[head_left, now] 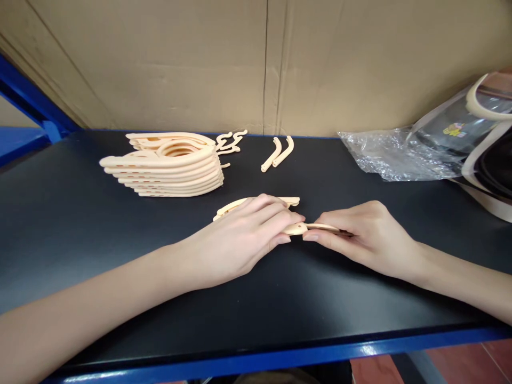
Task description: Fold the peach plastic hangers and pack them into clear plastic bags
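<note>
The left hand (236, 240) pinches a cream part (295, 230), the right hand (374, 234) a strip (325, 227) at its end; steady, level alignment appears advisable.

Left forearm (120, 296), bare, at eight o'clock; right forearm (464, 280), bare, at four! Left hand (244, 237), right hand (372, 234), both bare and slender!

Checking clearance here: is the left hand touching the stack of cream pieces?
Apart. The head view shows black tabletop between the left hand and the stack.
</note>
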A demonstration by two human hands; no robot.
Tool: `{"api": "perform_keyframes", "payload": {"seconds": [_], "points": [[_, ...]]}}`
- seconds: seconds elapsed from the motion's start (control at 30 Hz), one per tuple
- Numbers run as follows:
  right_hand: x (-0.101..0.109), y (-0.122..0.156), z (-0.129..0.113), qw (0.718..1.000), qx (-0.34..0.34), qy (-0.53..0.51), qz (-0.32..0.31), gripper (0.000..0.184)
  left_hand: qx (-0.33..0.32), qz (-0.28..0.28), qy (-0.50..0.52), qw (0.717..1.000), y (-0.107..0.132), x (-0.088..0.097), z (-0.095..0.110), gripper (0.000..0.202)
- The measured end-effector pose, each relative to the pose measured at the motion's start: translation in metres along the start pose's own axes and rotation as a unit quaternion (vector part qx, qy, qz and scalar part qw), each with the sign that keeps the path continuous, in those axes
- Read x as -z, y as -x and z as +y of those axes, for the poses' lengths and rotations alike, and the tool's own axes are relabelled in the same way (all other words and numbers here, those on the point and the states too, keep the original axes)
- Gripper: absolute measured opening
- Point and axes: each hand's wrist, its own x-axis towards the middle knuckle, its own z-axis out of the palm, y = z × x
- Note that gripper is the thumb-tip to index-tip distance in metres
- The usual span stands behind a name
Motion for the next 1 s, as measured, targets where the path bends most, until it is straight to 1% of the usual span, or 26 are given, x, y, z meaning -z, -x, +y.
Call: {"api": "perform_keyframes", "payload": {"seconds": [0.07, 0.2, 0.27, 0.37, 0.5, 0.67, 1.0], "points": [[-0.0007, 0.0009, 0.0007, 1.000, 0.013, 0.012, 0.003, 0.038, 0.002, -0.002, 0.010, 1.000, -0.0008, 0.0009, -0.0001, 0.025], [-0.0017, 0.0021, 0.0009, 0.996, 0.047, 0.074, 0.011, 0.038, 0.005, -0.011, 0.030, 0.999, -0.0010, 0.0023, -0.0005, 0.024], [-0.0021, 0.0018, 0.0004, 0.995, 0.046, 0.084, 0.022, 0.037, 0.011, -0.015, 0.040, 0.999, -0.0005, 0.0023, -0.0011, 0.025], [-0.0017, 0.0005, -0.0009, 0.999, 0.002, 0.047, 0.013, 0.033, 0.020, -0.014, 0.041, 0.999, 0.0001, 0.0014, -0.0022, 0.027], [-0.0008, -0.0009, -0.0017, 0.998, -0.059, -0.010, -0.010, 0.038, 0.021, -0.010, 0.030, 0.999, 0.0003, -0.0001, -0.0039, 0.030], [-0.0014, -0.0014, -0.0027, 0.994, -0.109, -0.005, -0.016, 0.046, 0.019, -0.006, 0.019, 1.000, 0.0003, -0.0008, -0.0052, 0.032], [-0.0025, -0.0030, -0.0067, 0.992, -0.120, 0.050, 0.007, 0.046, 0.006, 0.009, -0.024, 1.000, 0.0010, -0.0039, -0.0054, 0.035]]}}
